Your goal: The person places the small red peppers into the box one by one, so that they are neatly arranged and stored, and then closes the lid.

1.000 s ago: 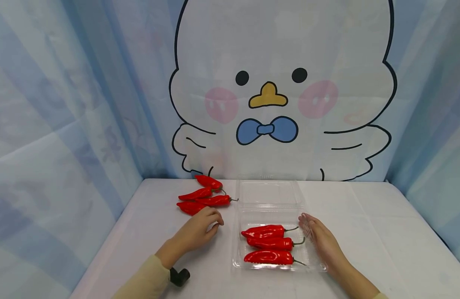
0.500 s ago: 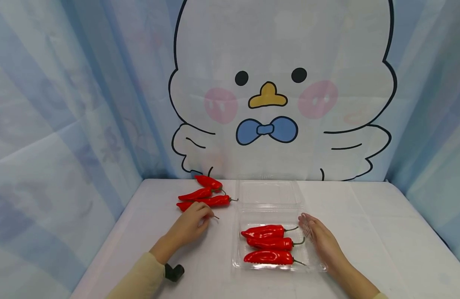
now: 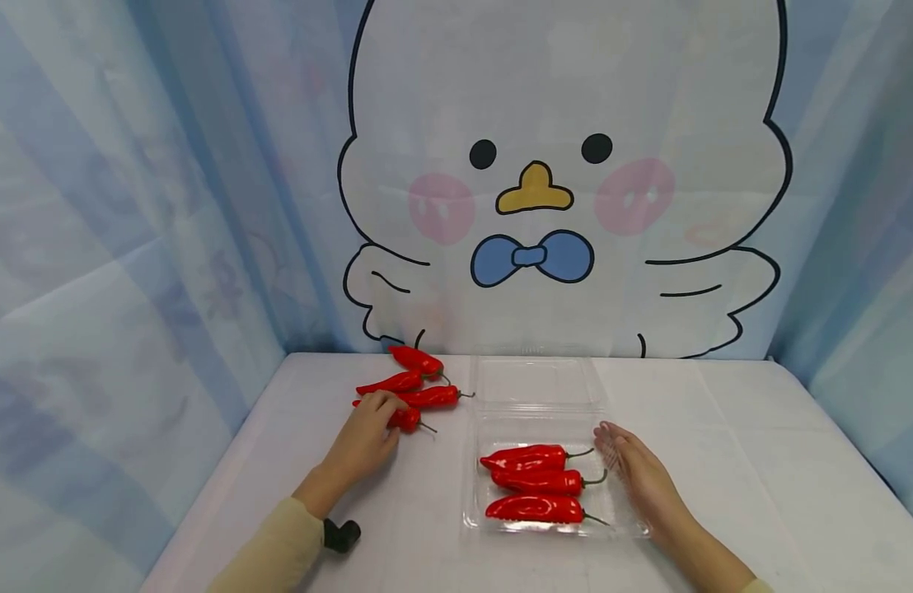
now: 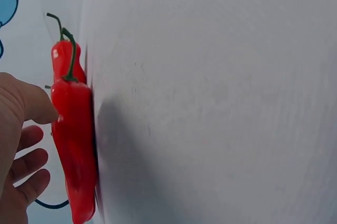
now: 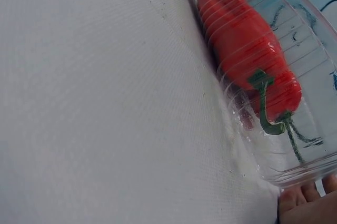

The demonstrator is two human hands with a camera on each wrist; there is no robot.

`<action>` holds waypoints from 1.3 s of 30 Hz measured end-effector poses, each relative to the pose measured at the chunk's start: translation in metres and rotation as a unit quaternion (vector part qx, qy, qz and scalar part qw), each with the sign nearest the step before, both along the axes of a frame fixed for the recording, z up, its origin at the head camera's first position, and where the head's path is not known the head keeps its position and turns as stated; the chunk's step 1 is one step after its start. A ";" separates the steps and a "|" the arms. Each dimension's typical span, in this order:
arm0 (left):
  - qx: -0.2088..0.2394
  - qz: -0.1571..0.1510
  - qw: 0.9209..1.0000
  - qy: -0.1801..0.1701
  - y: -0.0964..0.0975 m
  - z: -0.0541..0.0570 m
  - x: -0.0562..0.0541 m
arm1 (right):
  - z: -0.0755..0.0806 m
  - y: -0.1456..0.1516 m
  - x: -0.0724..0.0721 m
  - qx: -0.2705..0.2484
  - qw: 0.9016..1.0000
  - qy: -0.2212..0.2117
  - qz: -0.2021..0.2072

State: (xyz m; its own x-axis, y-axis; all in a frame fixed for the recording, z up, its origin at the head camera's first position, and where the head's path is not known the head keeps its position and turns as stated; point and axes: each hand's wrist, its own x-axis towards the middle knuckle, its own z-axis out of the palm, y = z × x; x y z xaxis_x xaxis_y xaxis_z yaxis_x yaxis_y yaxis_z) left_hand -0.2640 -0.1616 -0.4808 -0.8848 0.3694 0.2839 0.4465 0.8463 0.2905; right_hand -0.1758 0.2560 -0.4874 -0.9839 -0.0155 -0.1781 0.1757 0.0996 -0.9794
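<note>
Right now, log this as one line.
Left hand: touches nearest loose red chili pepper | Right hand: touches right side of clear plastic clamshell | Clamshell: open, three red chili peppers inside | Outside: four chili peppers

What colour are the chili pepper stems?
The stems are green, clearest in the left wrist view.

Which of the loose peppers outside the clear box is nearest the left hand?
The frontmost loose pepper, closest to the person: in the head view, the left hand hides its middle, while the other three peppers lie farther back.
</note>
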 end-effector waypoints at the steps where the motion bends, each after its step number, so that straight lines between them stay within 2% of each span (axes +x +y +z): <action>1: -0.003 0.006 1.000 0.002 -0.001 0.000 -0.001 | 0.000 0.000 0.000 0.002 1.000 -0.001 -0.001; 8: -0.025 0.032 0.999 -0.019 -0.006 0.000 -0.005 | 0.001 0.001 0.001 0.003 1.000 -0.010 0.002; 21: -0.038 0.030 0.999 -0.017 -0.013 -0.006 -0.003 | 0.002 -0.001 0.001 0.004 1.000 -0.016 0.004; 26: -0.033 0.037 0.999 -0.009 -0.014 -0.004 -0.001 | 0.002 -0.001 0.000 0.007 1.000 -0.011 0.005; 34: -0.040 0.054 0.997 -0.043 -0.013 0.001 0.004 | 0.002 -0.001 0.000 0.003 1.000 -0.008 0.004; 39: -0.042 0.060 0.996 -0.045 -0.012 0.004 0.006 | 0.001 -0.001 0.000 0.002 1.000 -0.004 0.005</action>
State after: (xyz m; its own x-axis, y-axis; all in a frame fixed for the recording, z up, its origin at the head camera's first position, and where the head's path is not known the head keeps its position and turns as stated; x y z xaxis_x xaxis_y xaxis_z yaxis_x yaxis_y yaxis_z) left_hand -0.2577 -0.1738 -0.4773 -0.9442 0.2793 0.1746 0.3169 0.9148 0.2503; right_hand -0.1757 0.2553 -0.4864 -0.9821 -0.0237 -0.1867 0.1832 0.1059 -0.9774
